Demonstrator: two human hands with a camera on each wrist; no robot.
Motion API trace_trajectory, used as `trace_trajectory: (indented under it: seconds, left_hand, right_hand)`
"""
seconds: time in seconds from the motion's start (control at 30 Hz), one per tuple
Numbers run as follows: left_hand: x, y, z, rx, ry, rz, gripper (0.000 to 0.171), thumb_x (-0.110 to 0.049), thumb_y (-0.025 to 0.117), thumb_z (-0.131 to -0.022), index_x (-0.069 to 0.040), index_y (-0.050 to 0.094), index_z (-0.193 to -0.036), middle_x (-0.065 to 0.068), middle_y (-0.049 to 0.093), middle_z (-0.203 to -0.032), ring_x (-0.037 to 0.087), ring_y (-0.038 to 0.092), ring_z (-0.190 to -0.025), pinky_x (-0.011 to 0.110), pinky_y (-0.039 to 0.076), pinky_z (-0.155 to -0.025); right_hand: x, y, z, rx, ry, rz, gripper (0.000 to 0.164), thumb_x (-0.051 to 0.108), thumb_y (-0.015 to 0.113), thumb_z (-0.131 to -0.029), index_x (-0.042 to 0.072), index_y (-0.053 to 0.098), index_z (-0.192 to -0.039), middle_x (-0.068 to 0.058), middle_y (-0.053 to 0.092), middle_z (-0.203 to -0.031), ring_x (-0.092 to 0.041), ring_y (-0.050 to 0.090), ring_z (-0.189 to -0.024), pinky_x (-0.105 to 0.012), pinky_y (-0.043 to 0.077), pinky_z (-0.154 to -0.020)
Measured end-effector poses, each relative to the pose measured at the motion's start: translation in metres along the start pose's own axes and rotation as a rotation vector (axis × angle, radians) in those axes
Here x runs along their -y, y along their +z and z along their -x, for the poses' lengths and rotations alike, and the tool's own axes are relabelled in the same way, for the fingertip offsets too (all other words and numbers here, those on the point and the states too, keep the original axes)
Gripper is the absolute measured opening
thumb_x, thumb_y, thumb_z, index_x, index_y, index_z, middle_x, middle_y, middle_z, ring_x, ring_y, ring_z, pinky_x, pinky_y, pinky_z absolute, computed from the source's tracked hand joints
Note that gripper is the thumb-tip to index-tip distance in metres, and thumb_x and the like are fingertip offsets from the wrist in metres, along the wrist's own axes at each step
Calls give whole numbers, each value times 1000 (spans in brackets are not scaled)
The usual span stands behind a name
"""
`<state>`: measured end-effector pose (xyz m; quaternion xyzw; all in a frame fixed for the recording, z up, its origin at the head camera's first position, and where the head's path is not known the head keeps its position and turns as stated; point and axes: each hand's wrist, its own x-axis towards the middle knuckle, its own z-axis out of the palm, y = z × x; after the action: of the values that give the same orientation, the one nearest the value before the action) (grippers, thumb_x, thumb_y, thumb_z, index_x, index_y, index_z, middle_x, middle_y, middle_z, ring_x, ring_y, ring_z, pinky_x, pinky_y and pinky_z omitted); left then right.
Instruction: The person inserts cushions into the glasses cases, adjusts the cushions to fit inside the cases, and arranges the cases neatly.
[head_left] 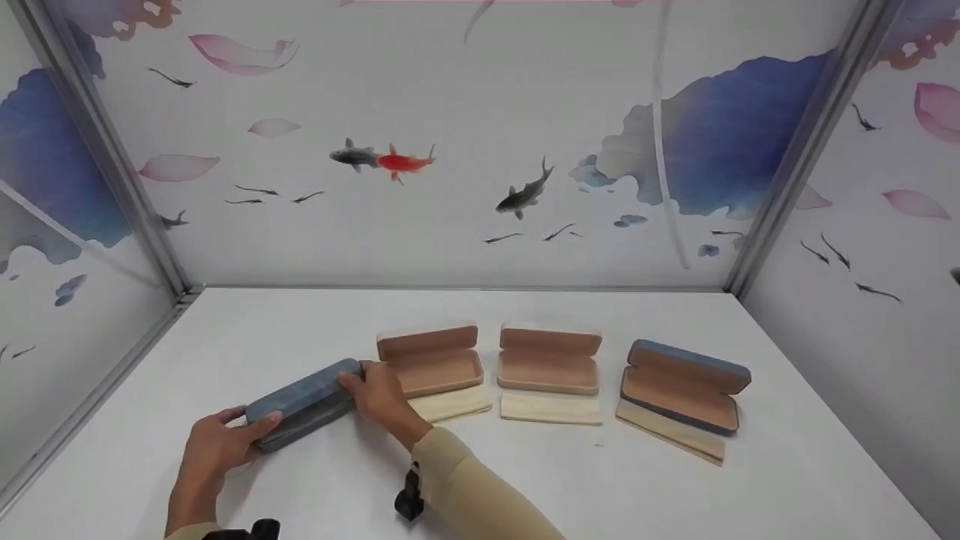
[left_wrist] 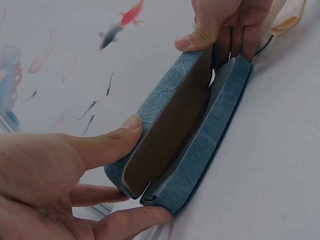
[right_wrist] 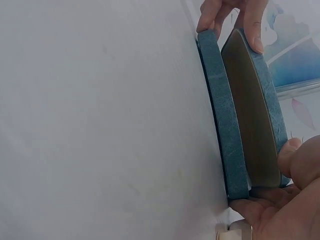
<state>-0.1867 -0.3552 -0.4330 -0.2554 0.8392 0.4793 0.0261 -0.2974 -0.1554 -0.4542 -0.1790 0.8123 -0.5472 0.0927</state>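
Both hands hold a blue glasses case [head_left: 304, 394] by its two ends, at the left of the table. Its lid stands partly raised, and the brown lining shows in both wrist views. My left hand [head_left: 217, 446] grips the near left end, thumb on the lid's edge and fingers at the end of the base [left_wrist: 195, 155]. At the far end, my right hand [head_left: 382, 397] has its thumb on the lid [right_wrist: 270, 95] and its fingers against the base. Just right of that hand lies an open case [head_left: 442, 375] with a pinkish-brown lining, a folded cream cloth [head_left: 457, 403] in front of it.
Farther right stand another open case [head_left: 550, 375] with a cream cloth [head_left: 551, 409] before it, and an open blue case [head_left: 686, 401] with its own cloth [head_left: 667, 433]. White panels printed with fish and petals enclose the white table [head_left: 637, 502] at the back and sides.
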Motion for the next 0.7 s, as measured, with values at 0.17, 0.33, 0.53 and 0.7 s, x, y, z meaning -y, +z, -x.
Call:
trace_trajectory:
  seconds: [0.17, 0.33, 0.53, 0.7]
  left_hand:
    - [-2, 2, 0, -6, 10, 19, 97, -46, 75, -88, 15, 31, -148, 41, 44, -143, 37, 64, -115, 28, 57, -80]
    - [-2, 2, -1, -23, 17, -10, 96, -44, 78, -86, 15, 33, -147, 39, 48, -141, 35, 66, -111, 28, 55, -77]
    - [0, 4, 1, -33, 16, -45, 96, -44, 79, -85, 14, 34, -147, 39, 45, -143, 45, 57, -123, 42, 54, -92]
    - [1, 3, 2, -39, 10, -64, 98, -48, 78, -84, 12, 34, -148, 40, 36, -148, 52, 44, -131, 58, 42, -107]
  right_hand:
    - [-2, -2, 0, -10, -39, 22, 33, 26, 64, -99, 13, 47, -74, 5, 36, -65, -8, 38, -63, -21, 31, -58]
    - [-5, -3, -1, -4, -47, -5, 23, 21, 67, -97, 9, 58, -80, 6, 42, -69, -6, 41, -67, -20, 34, -60]
    - [-6, -3, 0, -13, -45, -5, 15, 18, 70, -94, 5, 67, -89, 6, 50, -76, -5, 45, -74, -20, 37, -64]
    - [-5, -3, 1, -7, -42, 17, 13, 18, 71, -94, 5, 70, -94, 6, 55, -80, -5, 46, -76, -20, 38, -66]
